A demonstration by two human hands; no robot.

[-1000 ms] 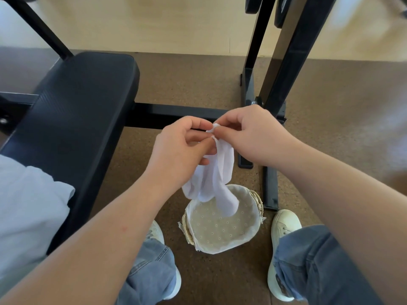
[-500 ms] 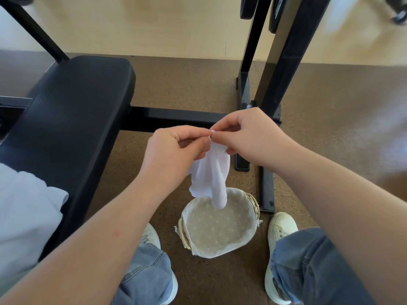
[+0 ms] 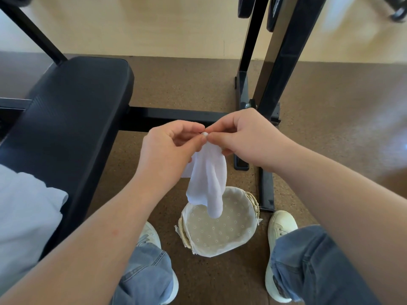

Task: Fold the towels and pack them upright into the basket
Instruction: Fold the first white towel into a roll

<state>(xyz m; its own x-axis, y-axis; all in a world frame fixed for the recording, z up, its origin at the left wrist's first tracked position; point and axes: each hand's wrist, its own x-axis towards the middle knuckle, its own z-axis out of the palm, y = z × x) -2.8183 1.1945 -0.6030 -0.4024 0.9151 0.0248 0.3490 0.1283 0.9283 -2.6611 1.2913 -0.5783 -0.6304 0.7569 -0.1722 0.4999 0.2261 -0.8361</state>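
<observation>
Shoes: two white ones, left point(image 3: 149, 236) and right point(image 3: 279, 225), flat on the brown floor point(image 3: 187, 84); jeans cover part of each.
Pale cloth point(image 3: 26, 216): one heap at the near end of the bench, cut off by the left edge; cannot tell if it is one piece or more.
Basket point(image 3: 222, 236): one, round, on the floor between the shoes; only its dotted fabric liner shows inside.
Towel point(image 3: 209, 181): one, white, bunched and hanging from the hands over the basket's far rim; whether its tip touches the liner is unclear.
Left hand point(image 3: 169, 148): fingers curled, thumb and forefinger pinching the towel's top.
Right hand point(image 3: 244, 139): pinches the same top corner, fingertips meeting the left's.
Bench point(image 3: 72, 119): one black padded seat, to the left.
Frame point(image 3: 284, 62): black metal uprights beyond the hands, tops cut off.
</observation>
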